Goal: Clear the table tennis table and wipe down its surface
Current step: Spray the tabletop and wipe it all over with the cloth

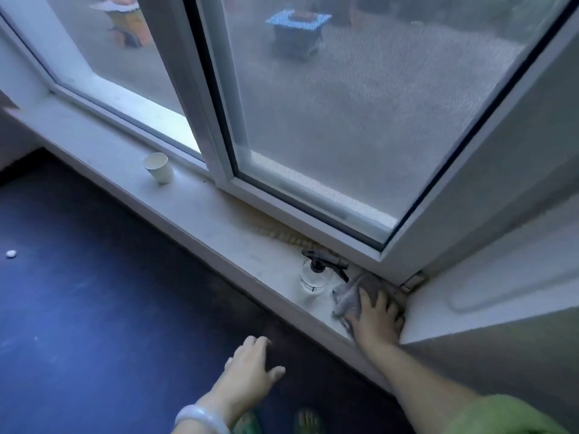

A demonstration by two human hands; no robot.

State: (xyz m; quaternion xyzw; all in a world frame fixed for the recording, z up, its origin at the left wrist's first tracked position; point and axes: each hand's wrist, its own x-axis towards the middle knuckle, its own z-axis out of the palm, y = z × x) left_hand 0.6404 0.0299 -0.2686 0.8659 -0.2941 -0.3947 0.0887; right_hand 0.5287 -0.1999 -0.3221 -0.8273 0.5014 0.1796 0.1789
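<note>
A crumpled grey cloth lies on the white window sill in its right corner. My right hand is on top of it, fingers bent into the fabric. Just left of the cloth stands a clear spray bottle with a black trigger head. My left hand hovers lower down with fingers spread, holding nothing, beside the near edge of the dark blue table surface. A small white crumpled scrap lies on that blue surface at the far left.
A white paper cup stands further left on the sill. The window sash is swung inward at the right, close over my right hand. A dark strip runs between the blue surface and the sill; my feet in green slippers show there.
</note>
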